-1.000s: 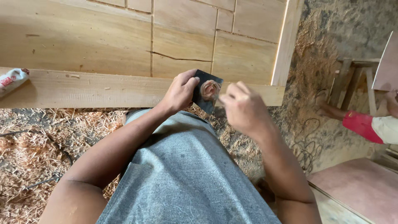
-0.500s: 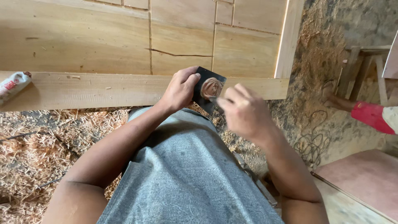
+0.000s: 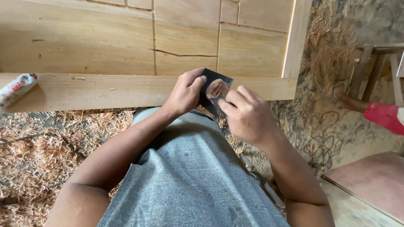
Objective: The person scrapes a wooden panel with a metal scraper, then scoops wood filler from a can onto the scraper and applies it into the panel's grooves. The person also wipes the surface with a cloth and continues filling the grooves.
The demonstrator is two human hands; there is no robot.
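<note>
left hand (image 3: 184, 93) grips a small dark square pad with tan paste (image 3: 216, 90) at the pale wooden door panel's (image 3: 126, 90) bottom edge — right hand (image 3: 248, 115), fingers curled, pinches a thin blade against it.

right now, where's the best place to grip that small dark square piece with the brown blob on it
By its bare edges, as the left hand does on the left edge of the dark square piece, thumb on the face. It is thin and flat, and its middle carries brown paste, so stay off that.

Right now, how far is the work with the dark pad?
Done: the wooden panel stands assembled, though one board shows a crack. In hand: the left hand holds the dark pad while the right hand touches it. Left: the pad is not yet on the wood.
</note>
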